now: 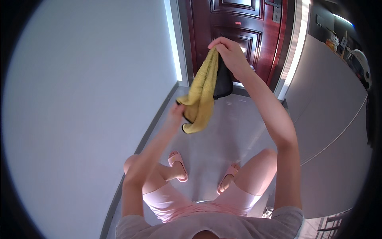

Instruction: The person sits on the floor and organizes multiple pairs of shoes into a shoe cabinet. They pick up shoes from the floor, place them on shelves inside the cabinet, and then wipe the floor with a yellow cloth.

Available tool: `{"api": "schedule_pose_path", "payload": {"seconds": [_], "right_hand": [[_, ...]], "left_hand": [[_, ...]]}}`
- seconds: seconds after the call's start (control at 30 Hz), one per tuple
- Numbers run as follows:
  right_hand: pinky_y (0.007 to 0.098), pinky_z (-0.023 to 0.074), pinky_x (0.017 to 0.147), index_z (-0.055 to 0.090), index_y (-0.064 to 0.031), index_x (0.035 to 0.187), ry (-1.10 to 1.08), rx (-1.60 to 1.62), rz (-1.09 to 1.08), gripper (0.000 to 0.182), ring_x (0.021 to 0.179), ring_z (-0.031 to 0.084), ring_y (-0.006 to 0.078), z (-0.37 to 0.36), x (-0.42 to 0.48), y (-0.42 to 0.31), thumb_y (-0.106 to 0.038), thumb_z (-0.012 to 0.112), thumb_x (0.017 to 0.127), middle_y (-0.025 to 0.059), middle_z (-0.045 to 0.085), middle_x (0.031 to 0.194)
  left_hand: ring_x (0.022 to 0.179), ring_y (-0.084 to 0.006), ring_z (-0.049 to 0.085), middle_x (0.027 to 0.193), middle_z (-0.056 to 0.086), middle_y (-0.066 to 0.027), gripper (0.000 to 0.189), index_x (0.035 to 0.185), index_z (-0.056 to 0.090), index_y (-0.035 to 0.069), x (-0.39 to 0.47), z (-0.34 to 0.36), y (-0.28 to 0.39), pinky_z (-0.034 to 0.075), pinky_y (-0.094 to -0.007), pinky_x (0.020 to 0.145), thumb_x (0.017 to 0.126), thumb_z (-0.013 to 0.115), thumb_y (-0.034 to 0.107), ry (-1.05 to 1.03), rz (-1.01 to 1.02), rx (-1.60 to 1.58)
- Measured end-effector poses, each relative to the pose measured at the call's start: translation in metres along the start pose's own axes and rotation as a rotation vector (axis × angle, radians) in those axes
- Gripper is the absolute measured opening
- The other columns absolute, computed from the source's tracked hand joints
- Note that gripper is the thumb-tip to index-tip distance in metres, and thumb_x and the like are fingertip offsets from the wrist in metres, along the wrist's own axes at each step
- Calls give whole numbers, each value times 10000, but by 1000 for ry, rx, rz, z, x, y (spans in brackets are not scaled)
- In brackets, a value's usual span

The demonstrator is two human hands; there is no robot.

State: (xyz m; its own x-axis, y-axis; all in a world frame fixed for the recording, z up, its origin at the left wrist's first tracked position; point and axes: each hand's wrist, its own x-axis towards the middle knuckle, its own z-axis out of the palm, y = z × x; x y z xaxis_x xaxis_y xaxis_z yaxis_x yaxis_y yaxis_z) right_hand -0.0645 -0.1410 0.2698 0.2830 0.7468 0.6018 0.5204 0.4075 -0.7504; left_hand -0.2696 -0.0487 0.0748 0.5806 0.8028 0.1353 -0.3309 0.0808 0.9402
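Observation:
A yellow plush cloth (198,98) with dark edging and a dark grey side hangs in folds before me. My right hand (231,55) pinches it at the top, level with the door's lower panel. Lower down and to the left, my left hand (176,113) holds a corner of the same cloth; its fingertips are blurred and partly covered by the fabric. The dark side (223,79) of the cloth drops below my right hand. Under the cloth, a loose yellow corner curls freely in the air above the floor.
A dark red panelled door (238,38) with a metal handle stands ahead. A white wall (89,104) runs along the left. To the right is a pale cabinet (325,125) with several items on top. My feet, in pink slippers (179,167), rest on grey floor tiles (206,155).

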Motion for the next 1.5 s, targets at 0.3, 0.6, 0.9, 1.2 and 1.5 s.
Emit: {"api": "schedule_pose_path", "payload": {"seconds": [0.3, 0.6, 0.9, 1.2, 1.5], "right_hand": [[260, 485, 774, 689, 9, 1034, -171, 155, 97, 200, 814, 625, 124, 24, -7, 54, -83, 574, 898, 48, 690, 857], [327, 504, 846, 655, -10, 1114, -401, -13, 439, 439, 910, 657, 180, 61, -75, 186, -406, 530, 974, 91, 705, 988], [258, 446, 845, 656, -51, 1114, -299, 815, 763, 399, 942, 598, 112, 103, -128, 148, -413, 552, 980, 30, 666, 1046], [234, 421, 789, 646, -37, 1023, 81, 617, 404, 208, 857, 553, 59, 42, -99, 125, -233, 596, 974, -33, 635, 919], [223, 386, 748, 636, -48, 979, 33, 164, 354, 242, 811, 482, 45, 24, -89, 133, -287, 601, 969, -53, 572, 849]], "left_hand": [[1337, -277, 451, 1460, 459, -116, 816, 1465, 377, 78, -18, -78, 54, 371, -452, 1111, 914, 479, 671, -240, -440, -240], [1239, -274, 527, 1352, 543, -124, 517, 1381, 455, 49, -25, -38, 29, 409, -421, 1067, 944, 574, 300, -314, -434, -364], [1190, -256, 565, 1281, 586, -120, 493, 1325, 486, 8, -16, -35, 33, 458, -403, 1014, 898, 647, 196, -236, -352, -104], [1000, -178, 654, 1092, 682, -105, 480, 1188, 622, 0, -7, -86, 102, 524, -324, 869, 832, 787, 278, 17, -278, 445], [826, -134, 661, 958, 674, -56, 310, 1124, 541, 34, 8, -97, 96, 525, -312, 744, 932, 671, 241, 180, -270, 530]]}}
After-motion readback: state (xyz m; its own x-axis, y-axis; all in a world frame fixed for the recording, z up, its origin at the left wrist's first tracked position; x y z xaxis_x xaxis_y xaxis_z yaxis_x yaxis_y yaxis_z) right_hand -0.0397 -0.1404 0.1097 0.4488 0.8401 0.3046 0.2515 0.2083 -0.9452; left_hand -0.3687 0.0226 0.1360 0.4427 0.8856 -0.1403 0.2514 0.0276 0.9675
